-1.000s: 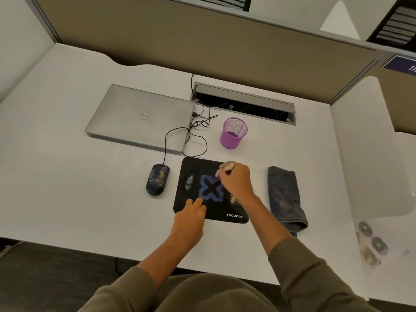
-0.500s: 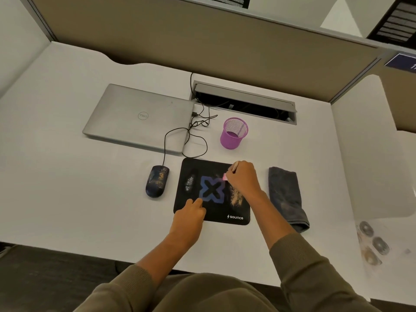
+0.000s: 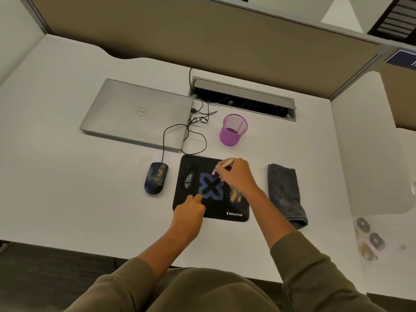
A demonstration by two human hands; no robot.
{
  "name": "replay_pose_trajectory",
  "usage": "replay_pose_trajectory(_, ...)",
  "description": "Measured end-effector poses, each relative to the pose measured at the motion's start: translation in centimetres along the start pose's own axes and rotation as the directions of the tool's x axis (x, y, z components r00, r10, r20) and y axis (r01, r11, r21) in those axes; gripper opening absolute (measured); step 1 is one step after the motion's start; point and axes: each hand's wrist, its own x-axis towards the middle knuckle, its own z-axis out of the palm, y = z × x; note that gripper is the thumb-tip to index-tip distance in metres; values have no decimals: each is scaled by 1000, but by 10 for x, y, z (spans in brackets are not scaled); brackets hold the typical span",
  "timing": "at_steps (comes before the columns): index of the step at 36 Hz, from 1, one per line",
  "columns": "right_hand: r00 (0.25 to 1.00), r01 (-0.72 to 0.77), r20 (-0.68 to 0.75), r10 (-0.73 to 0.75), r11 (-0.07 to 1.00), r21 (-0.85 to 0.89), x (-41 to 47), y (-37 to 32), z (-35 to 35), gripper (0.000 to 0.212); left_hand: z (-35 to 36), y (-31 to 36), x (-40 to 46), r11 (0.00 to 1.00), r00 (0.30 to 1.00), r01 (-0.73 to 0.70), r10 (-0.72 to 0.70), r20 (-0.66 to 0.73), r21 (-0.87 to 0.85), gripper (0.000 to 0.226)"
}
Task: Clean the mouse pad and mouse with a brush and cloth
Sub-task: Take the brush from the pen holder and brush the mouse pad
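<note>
Brush: a slim, light, pinkish stick, pinched like a pen in the right hand, tip down on the mouse pad at the upper arm of its blue cross. It should need only a fingertip grip near the lower end. The pad is thin and flexible and likely to creep on the smooth white desk; the left hand presses its near-left corner with fingers extended, grasping nothing. Pale and tan residue remains on the pad. The mouse, just left of the pad, is rigid, corded and soiled. The cloth, right of the pad, is soft and folded. A partition wall closes off the desk behind the pad.
</note>
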Motion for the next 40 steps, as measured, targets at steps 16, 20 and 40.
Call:
replay_pose_trajectory(16,999,-25,-33,21,993,-113,1,10,4,10,-5,0,-1,1000,1000,-4,4,-2,-15,28)
replay_pose_trajectory(20,994,96,-41,-99,994,-58,2,-3,6,15,-5,3,-2,1000,1000,-1,1,-6,-25,28)
replay_pose_trajectory(40,996,-7,-87,-5,990,-139,11,11,-17,13,-3,-1,-2,999,1000,10,-10,-4,-49,34)
